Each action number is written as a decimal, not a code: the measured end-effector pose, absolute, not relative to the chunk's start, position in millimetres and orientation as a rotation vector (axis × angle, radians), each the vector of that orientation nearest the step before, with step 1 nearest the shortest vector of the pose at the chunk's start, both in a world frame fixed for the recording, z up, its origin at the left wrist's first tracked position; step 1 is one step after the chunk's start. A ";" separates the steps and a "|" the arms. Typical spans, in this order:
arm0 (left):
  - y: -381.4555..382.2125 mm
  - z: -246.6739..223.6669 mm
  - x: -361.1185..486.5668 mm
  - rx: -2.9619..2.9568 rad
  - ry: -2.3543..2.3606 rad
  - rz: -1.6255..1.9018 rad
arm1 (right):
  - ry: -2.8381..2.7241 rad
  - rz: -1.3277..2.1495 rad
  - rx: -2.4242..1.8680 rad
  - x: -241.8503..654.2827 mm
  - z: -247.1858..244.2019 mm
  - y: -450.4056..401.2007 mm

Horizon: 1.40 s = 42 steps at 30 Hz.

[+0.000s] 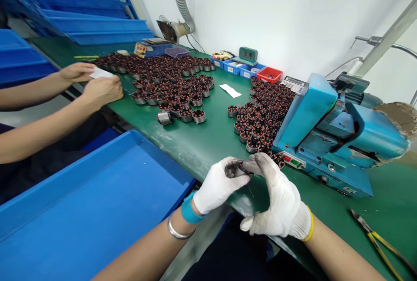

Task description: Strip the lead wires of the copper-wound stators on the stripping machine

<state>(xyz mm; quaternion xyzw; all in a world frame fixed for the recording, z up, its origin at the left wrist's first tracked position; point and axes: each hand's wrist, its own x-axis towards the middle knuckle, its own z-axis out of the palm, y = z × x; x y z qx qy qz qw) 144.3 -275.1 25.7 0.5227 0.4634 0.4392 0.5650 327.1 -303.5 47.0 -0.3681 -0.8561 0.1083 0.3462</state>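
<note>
My left hand (223, 183), in a white glove with grey fingertips, is closed around a small copper-wound motor stator (243, 168) above the table's front edge. My fingers cover most of that stator. Thin wire ends hang below it. My right hand (276, 196), gloved in white with a yellow cuff, rests its stretched fingertips against the stator's far side. Its thumb stands well apart, lower down. Just beyond my hands is a block of similar stators (257, 120) in rows.
A blue grinder-like machine (325, 133) stands on the right, with cutting pliers (374, 237) nearer me. Many more stators (176, 85) cover the green table (208, 137) at left. A large blue tray (97, 203) lies front left. A co-worker's hands (100, 87) hold white paper.
</note>
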 end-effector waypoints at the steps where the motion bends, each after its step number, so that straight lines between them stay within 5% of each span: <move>1: -275.3 25.3 144.3 1.232 1.093 1.034 | -2.222 0.282 -0.958 326.8 47.1 -303.3; 27: -286.0 24.3 169.4 0.757 0.866 1.058 | -2.004 0.296 -1.344 351.5 23.5 -332.7; 38: -291.4 51.5 224.8 1.249 0.923 0.787 | -1.291 1.174 -1.481 399.2 59.6 -342.9; 42: -297.1 55.9 233.0 1.275 0.923 0.962 | -1.192 1.299 -1.414 402.1 66.2 -340.5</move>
